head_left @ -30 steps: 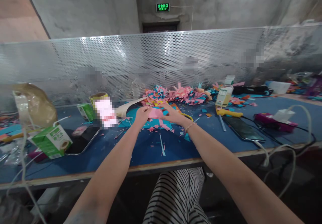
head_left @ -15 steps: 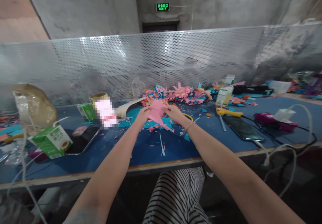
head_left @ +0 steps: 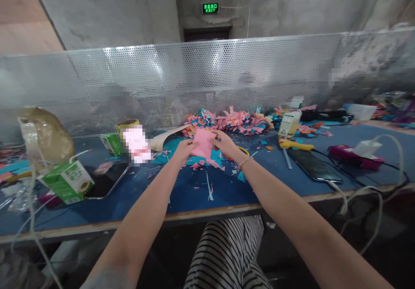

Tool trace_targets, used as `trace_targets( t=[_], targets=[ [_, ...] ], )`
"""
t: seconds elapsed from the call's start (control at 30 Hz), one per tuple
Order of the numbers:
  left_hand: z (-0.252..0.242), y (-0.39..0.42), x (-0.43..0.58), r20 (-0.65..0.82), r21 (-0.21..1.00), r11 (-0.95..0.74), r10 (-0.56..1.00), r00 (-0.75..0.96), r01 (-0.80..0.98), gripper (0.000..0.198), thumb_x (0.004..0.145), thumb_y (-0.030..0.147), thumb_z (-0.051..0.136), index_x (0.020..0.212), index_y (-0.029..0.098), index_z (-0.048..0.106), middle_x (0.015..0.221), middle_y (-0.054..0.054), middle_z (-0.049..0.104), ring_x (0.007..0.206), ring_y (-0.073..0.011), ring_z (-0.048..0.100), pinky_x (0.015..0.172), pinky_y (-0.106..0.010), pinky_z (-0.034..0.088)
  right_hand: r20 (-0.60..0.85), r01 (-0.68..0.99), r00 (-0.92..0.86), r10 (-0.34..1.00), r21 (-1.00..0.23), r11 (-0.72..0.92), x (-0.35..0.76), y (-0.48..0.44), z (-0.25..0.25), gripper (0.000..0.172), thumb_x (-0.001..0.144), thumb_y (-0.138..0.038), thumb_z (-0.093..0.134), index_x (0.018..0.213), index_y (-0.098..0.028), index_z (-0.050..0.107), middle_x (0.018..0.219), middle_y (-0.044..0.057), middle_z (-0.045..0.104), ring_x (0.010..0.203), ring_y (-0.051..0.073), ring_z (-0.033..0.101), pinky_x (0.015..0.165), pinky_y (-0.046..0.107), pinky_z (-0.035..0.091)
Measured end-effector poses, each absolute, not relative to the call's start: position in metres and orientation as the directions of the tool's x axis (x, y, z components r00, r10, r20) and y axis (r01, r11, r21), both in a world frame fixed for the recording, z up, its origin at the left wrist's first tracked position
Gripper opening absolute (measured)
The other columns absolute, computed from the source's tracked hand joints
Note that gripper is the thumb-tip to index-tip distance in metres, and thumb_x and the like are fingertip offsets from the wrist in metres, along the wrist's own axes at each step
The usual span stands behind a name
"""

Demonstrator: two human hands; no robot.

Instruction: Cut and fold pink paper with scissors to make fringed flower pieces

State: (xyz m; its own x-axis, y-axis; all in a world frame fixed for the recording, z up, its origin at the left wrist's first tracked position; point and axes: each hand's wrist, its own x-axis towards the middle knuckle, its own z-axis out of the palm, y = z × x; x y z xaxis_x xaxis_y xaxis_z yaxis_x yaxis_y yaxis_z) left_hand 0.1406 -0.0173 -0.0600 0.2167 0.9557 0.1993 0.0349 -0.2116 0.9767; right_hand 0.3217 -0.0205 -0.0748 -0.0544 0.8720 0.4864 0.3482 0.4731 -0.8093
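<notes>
A small pink sheet (head_left: 203,143), paper or thin felt, hangs in front of me above the table. My left hand (head_left: 185,149) pinches its left edge between thumb and fingers. At its upper right edge, the thumb and fingertips of my right hand (head_left: 224,143) close on the same sheet. Beneath it lies a blue sheet (head_left: 212,160) with pink scraps on and around it. Just behind are bunches of pink, blue and orange cut pieces (head_left: 235,120). A yellow ring-shaped handle (head_left: 244,151) shows partly past my right wrist.
Left are a green carton (head_left: 66,181), a dark tablet-like device (head_left: 108,181), a lit phone (head_left: 137,145) and a tape roll (head_left: 128,125). Right are a yellow glue gun (head_left: 295,145), a bottle (head_left: 289,123), a dark phone (head_left: 314,166) and cables. A perforated metal screen (head_left: 155,85) stands behind.
The pink sheet now looks flatter and squarer. My right hand's fingers have shifted slightly up its right edge, and my left hand has moved slightly down and left.
</notes>
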Motion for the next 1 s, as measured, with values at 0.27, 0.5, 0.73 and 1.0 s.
trace_targets(
  t=[0.27,0.5,0.73,1.0],
  targets=[
    [-0.062,-0.015,0.142,0.456,0.819,-0.502,0.863,0.215,0.278,0.025,0.072,0.036,0.05,0.071,0.013,0.061,0.061,0.001,0.055,0.055,-0.0114,0.05,0.05,-0.021,0.038,0.588,0.397,-0.201,0.784,-0.683,0.614,0.313,-0.031,-0.074,0.036,0.07,-0.034,0.058,0.1,-0.017,0.051,0.104,0.009,0.051,0.082,0.014,0.055,0.071,0.03,0.047],
    [-0.064,-0.021,0.151,0.455,0.84,-0.515,0.841,0.291,0.174,0.034,0.066,0.037,0.061,0.092,0.015,0.061,0.091,-0.008,0.062,0.07,-0.0149,0.058,0.064,-0.027,0.047,0.561,0.363,-0.205,0.802,-0.717,0.595,0.309,-0.038,-0.07,0.036,0.073,-0.034,0.056,0.104,-0.018,0.052,0.106,0.01,0.055,0.091,0.018,0.056,0.075,0.033,0.048],
    [-0.062,-0.021,0.149,0.498,0.853,-0.522,0.818,0.287,0.008,0.035,0.06,0.034,0.067,0.087,0.013,0.059,0.084,-0.006,0.062,0.076,-0.0144,0.058,0.072,-0.029,0.047,0.555,0.215,-0.253,0.792,-0.766,0.605,0.306,-0.039,-0.07,0.046,0.067,-0.025,0.061,0.112,-0.021,0.05,0.114,0.009,0.053,0.098,0.019,0.056,0.077,0.032,0.05],
    [-0.058,-0.023,0.148,0.444,0.893,-0.444,0.847,0.293,-0.07,0.034,0.057,0.03,0.07,0.084,0.012,0.059,0.081,-0.005,0.063,0.073,-0.0132,0.058,0.073,-0.031,0.047,0.547,0.098,-0.29,0.785,-0.799,0.593,0.309,-0.033,-0.073,0.046,0.067,-0.027,0.062,0.111,-0.022,0.05,0.118,0.008,0.051,0.105,0.02,0.053,0.082,0.035,0.048]
  ],
)
